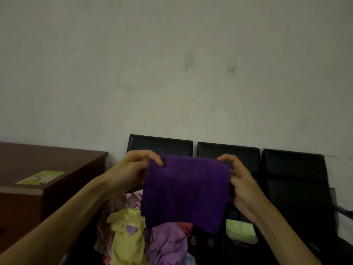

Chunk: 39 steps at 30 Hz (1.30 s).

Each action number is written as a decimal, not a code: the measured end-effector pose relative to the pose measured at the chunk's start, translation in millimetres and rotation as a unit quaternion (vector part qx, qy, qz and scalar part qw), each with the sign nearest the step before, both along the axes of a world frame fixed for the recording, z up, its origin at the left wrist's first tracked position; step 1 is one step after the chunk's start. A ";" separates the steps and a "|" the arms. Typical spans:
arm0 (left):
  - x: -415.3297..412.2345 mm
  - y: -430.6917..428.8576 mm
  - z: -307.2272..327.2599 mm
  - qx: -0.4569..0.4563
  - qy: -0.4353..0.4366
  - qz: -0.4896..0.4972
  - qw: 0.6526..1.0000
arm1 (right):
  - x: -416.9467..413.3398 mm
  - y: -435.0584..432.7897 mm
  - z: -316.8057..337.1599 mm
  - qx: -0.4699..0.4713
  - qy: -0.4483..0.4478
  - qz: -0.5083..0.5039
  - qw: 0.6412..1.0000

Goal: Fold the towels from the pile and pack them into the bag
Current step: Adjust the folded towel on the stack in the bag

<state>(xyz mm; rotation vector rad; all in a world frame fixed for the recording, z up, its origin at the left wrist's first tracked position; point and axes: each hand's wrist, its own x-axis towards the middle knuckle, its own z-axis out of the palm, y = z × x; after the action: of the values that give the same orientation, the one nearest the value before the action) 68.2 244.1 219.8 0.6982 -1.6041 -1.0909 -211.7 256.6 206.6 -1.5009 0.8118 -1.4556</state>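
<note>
My left hand [133,169] and right hand [243,181] pinch the purple towel [185,190] at ten and two o'clock; I'd square edges first.

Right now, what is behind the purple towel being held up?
Black chair backs show above the purple towel; a yellow towel and a lilac towel lie below it. Whatever lies directly behind is covered.
</note>
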 end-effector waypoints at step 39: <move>-78.3 -30.6 -180.7 0.361 0.104 -0.079 0.923 | -4.7 -17.4 -136.8 0.317 -0.120 0.045 0.940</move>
<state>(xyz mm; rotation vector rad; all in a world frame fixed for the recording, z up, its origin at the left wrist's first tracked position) -10.1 213.5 39.1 0.8949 -1.0648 -1.8464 -216.4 239.2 69.8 -0.8429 0.9315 -1.1272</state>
